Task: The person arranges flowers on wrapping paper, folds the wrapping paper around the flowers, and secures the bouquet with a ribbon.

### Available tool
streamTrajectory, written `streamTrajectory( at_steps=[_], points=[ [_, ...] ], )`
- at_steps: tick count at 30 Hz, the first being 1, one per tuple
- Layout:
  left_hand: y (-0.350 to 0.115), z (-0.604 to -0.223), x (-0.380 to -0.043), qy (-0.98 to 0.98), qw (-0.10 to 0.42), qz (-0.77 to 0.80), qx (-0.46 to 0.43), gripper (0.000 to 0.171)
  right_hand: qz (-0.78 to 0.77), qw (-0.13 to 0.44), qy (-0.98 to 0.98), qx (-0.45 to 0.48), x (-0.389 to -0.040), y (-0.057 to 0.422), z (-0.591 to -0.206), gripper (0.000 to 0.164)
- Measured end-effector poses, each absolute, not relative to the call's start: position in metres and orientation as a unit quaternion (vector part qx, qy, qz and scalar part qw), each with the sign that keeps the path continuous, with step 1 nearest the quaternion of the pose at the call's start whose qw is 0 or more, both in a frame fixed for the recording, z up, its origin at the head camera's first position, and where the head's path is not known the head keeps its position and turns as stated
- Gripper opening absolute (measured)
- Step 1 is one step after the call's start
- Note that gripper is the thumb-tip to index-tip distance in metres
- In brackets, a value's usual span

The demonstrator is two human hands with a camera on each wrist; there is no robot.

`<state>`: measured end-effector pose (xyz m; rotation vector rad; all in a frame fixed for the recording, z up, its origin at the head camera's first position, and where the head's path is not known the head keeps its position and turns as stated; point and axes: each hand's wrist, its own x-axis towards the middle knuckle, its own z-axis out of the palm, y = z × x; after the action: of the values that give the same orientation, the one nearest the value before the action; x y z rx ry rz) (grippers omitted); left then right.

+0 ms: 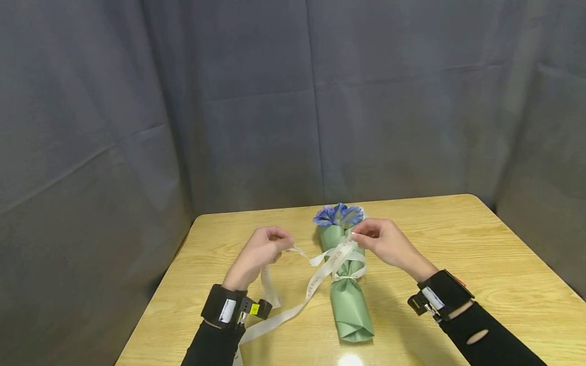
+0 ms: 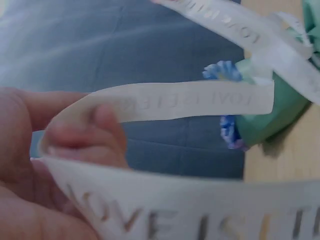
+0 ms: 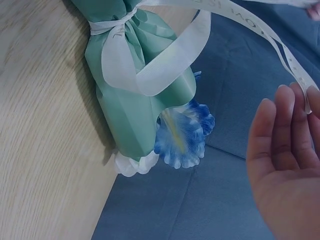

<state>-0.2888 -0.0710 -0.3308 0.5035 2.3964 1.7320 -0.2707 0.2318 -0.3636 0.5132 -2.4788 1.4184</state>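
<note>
A bouquet of blue-purple flowers (image 1: 340, 215) in green wrapping paper (image 1: 351, 310) lies on the table, its flower end away from me. White printed ribbon (image 1: 316, 280) is tied round the narrowed middle of the wrap. To the left of the bouquet my left hand (image 1: 262, 254) pinches one part of the ribbon, which bends round its fingers in the left wrist view. Over the upper right of the wrap, my right hand (image 1: 388, 243) pinches another part between thumb and fingertips. A ribbon loop (image 3: 165, 70) stands out from the knot (image 3: 112, 26) in the right wrist view.
The wooden table (image 1: 458, 244) has rounded back corners. Grey cloth (image 1: 256, 112) hangs behind it and along both sides. A long ribbon tail (image 1: 270, 323) runs toward the near left, past my left wrist. Both wrists wear black camera bands (image 1: 446, 295).
</note>
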Motion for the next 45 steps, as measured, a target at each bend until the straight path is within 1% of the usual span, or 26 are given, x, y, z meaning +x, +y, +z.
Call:
streamTrajectory(
  at_steps=[2, 4, 9, 10, 12, 18, 21, 23, 27, 30, 33, 37, 42, 45],
  points=[
    [-0.071, -0.341, -0.284, 0.799, 0.083, 0.569, 0.175, 0.014, 0.481, 0.124, -0.849, 0.177, -0.271, 0.233, -0.363, 0.008],
    [-0.069, -0.354, -0.28, 0.799, 0.107, 0.561, 0.188, 0.019, 0.475, 0.124, -0.853, 0.176, -0.271, 0.234, -0.363, 0.007],
    [-0.057, -0.387, -0.271, 0.78, 0.228, 0.533, 0.237, 0.027, 0.463, 0.118, -0.862, 0.168, -0.27, 0.237, -0.365, 0.006],
    [-0.054, -0.392, -0.27, 0.779, 0.247, 0.524, 0.242, 0.028, 0.462, 0.117, -0.863, 0.168, -0.269, 0.238, -0.366, 0.006],
    [-0.049, -0.399, -0.27, 0.788, 0.26, 0.5, 0.246, 0.028, 0.462, 0.116, -0.864, 0.166, -0.269, 0.239, -0.367, 0.006],
    [-0.043, -0.398, -0.274, 0.822, 0.228, 0.464, 0.241, 0.022, 0.464, 0.113, -0.864, 0.158, -0.268, 0.242, -0.368, 0.006],
    [-0.041, -0.394, -0.279, 0.825, 0.196, 0.467, 0.249, 0.019, 0.461, 0.114, -0.866, 0.155, -0.267, 0.242, -0.367, 0.006],
    [-0.037, -0.39, -0.283, 0.831, 0.162, 0.465, 0.258, 0.018, 0.459, 0.114, -0.867, 0.157, -0.267, 0.242, -0.367, 0.006],
    [-0.019, -0.379, -0.292, 0.846, 0.074, 0.445, 0.284, 0.016, 0.451, 0.119, -0.869, 0.165, -0.266, 0.242, -0.364, 0.006],
    [-0.001, -0.369, -0.298, 0.851, 0.032, 0.429, 0.302, 0.016, 0.448, 0.124, -0.868, 0.176, -0.266, 0.241, -0.362, 0.005],
    [0.013, -0.36, -0.302, 0.848, 0.024, 0.423, 0.319, 0.017, 0.445, 0.131, -0.866, 0.187, -0.266, 0.24, -0.361, 0.004],
    [0.025, -0.356, -0.303, 0.842, 0.031, 0.426, 0.33, 0.016, 0.443, 0.133, -0.865, 0.195, -0.265, 0.238, -0.362, 0.004],
    [0.027, -0.357, -0.302, 0.834, 0.03, 0.44, 0.331, 0.009, 0.442, 0.136, -0.867, 0.184, -0.265, 0.236, -0.363, 0.007],
    [0.026, -0.358, -0.301, 0.832, 0.023, 0.444, 0.332, 0.008, 0.444, 0.14, -0.867, 0.175, -0.264, 0.235, -0.363, 0.007]
  ],
)
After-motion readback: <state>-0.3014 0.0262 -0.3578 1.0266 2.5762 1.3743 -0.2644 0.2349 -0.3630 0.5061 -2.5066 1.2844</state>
